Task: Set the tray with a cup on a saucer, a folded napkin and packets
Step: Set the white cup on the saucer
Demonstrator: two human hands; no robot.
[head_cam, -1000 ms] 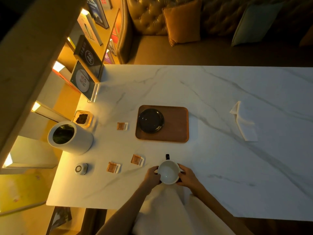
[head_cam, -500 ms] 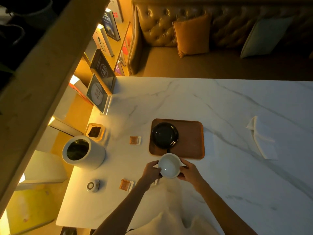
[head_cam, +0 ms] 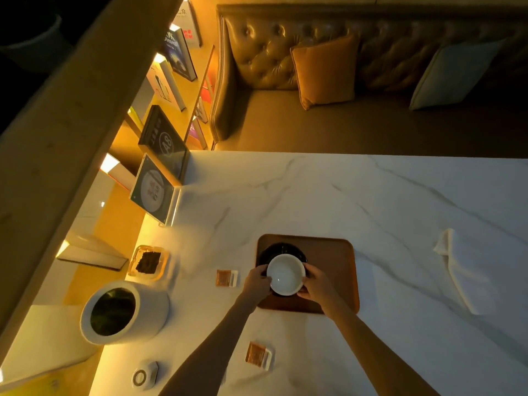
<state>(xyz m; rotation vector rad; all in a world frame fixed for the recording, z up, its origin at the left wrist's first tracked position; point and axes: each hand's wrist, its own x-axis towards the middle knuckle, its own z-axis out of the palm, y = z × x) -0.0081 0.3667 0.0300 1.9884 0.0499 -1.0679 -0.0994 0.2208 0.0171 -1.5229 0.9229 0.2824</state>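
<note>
White cup (head_cam: 286, 274), clasped between left hand (head_cam: 256, 282) and right hand (head_cam: 317, 285), sits over the saucer (head_cam: 270, 250) on the tray (head_cam: 333, 262), lower centre. Napkin (head_cam: 464, 271) at right and packets (head_cam: 226, 278) lower left remain outstanding.

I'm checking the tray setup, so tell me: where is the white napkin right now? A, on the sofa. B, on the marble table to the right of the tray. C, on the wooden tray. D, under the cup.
B: the napkin lies on the bare marble table, well right of the tray, while both hands hold the cup.
</note>
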